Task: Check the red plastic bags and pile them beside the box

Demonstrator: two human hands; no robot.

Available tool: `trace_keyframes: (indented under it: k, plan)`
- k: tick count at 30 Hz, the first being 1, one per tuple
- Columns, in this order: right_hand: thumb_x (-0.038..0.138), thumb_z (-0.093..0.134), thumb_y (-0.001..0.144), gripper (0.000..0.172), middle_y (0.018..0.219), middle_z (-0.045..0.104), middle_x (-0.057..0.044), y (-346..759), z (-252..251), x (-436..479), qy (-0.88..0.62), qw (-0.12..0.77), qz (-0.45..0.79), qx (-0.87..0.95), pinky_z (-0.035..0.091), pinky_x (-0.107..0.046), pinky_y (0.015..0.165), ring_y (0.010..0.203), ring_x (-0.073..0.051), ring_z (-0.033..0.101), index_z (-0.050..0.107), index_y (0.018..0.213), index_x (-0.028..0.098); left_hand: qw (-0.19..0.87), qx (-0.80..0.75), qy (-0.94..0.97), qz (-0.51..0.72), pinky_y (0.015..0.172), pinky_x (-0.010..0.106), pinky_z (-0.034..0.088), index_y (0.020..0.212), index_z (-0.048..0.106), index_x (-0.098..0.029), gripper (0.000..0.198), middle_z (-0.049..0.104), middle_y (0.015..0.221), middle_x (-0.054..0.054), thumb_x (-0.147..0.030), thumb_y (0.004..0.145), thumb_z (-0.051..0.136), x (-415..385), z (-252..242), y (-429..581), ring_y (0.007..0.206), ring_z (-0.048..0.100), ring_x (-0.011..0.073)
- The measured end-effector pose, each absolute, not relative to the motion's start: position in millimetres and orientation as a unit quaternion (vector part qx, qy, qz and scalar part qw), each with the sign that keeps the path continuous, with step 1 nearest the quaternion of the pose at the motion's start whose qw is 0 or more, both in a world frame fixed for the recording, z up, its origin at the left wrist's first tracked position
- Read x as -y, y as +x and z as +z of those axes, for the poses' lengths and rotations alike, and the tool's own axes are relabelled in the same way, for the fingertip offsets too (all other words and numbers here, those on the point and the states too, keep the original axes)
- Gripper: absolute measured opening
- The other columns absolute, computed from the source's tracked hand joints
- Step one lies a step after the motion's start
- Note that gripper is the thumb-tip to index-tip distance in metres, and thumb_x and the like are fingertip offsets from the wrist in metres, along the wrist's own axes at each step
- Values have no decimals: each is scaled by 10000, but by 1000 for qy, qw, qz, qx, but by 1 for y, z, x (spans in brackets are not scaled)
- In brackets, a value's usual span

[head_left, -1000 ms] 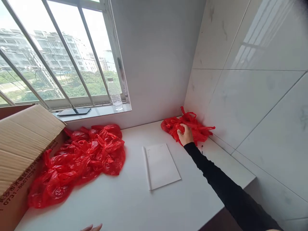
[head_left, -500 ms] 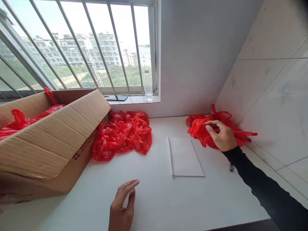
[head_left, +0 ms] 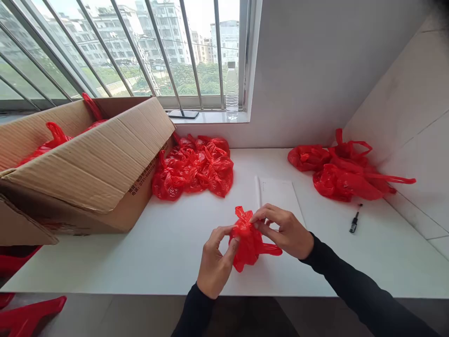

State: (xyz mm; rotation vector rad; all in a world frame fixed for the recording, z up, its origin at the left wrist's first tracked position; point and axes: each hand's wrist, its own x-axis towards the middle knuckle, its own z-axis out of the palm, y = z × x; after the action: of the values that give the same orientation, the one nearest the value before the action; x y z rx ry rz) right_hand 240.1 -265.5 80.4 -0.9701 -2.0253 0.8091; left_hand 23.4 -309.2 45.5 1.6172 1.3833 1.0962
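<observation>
Both of my hands hold one crumpled red plastic bag just above the white counter, near its front edge. My left hand pinches the bag's left side with thumb and fingers. My right hand pinches its top right. A white notebook lies on the counter just behind my right hand. A pile of red bags rests in the middle by the cardboard box. Another pile of red bags sits at the right against the tiled wall.
The open cardboard box at the left holds more red bags. A small black pen-like object lies right of the notebook. On the window sill stand a water bottle and a dark phone. Red plastic lies below the counter at the left.
My right hand has left the right-hand pile with one red bag and come to the front centre. My left hand rose and took hold of the same bag. The view swung left and down.
</observation>
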Motion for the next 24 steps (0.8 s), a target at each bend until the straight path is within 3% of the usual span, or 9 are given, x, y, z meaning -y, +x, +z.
trace_keyframes:
  k: [2, 5, 7, 10, 13, 17, 21, 24]
  plan:
    - [213, 540, 970, 177, 1039, 679, -35, 241, 77, 269, -394, 353, 317, 787, 572, -300, 723, 855, -160, 660, 639, 1111, 253, 373, -538, 621, 431, 867, 368, 563, 1105, 703, -257, 239, 722, 1094, 60, -388, 968, 558, 312, 44, 23, 978, 677, 220]
    - [243, 589, 940, 268, 1089, 664, -59, 242, 71, 274, -428, 333, 310, 781, 565, -335, 715, 848, -181, 652, 591, 1208, 242, 371, -533, 620, 440, 969, 382, 522, 1285, 599, -283, 348, 681, 1168, 54, -376, 950, 596, 315, 44, 27, 1075, 640, 216]
    - [239, 594, 934, 234, 1017, 667, -45, 241, 67, 277, -437, 319, 314, 780, 554, -345, 723, 822, -182, 644, 611, 1167, 243, 366, -531, 630, 433, 993, 384, 494, 1306, 578, -301, 388, 663, 1170, 41, -373, 929, 632, 317, 46, 31, 1103, 616, 216]
    - [212, 546, 952, 119, 895, 659, -15, 242, 65, 280, -442, 309, 324, 777, 534, -343, 724, 762, -169, 622, 643, 1012, 245, 364, -546, 629, 416, 855, 346, 509, 1036, 683, -263, 178, 682, 982, 22, -395, 942, 608, 317, 47, 29, 945, 633, 204]
    - [209, 505, 967, 121, 869, 653, -13, 251, 63, 280, -472, 314, 325, 757, 513, -357, 705, 730, -171, 598, 619, 943, 239, 355, -585, 598, 417, 794, 346, 496, 913, 666, -234, 221, 667, 862, 15, -428, 960, 572, 318, 44, 14, 832, 622, 196]
    - [256, 491, 985, 107, 941, 660, -24, 265, 61, 283, -512, 328, 328, 723, 516, -381, 766, 800, -184, 612, 590, 950, 238, 333, -626, 555, 436, 886, 392, 491, 1058, 629, -237, 232, 676, 1042, 49, -434, 973, 542, 321, 42, 0, 982, 634, 228]
    - [264, 504, 975, 72, 1041, 645, -27, 258, 62, 292, -500, 332, 346, 721, 496, -389, 889, 981, -199, 600, 573, 989, 247, 275, -572, 655, 411, 1035, 409, 439, 1275, 579, -302, 361, 584, 1300, 56, -358, 923, 634, 323, 50, 17, 1241, 525, 250]
    - [289, 597, 933, 178, 969, 636, -11, 247, 63, 298, -487, 315, 347, 737, 487, -386, 841, 920, -203, 582, 570, 1106, 262, 253, -528, 708, 394, 925, 357, 493, 1012, 690, -280, 109, 654, 1073, 34, -308, 918, 643, 319, 53, 31, 1084, 585, 228]
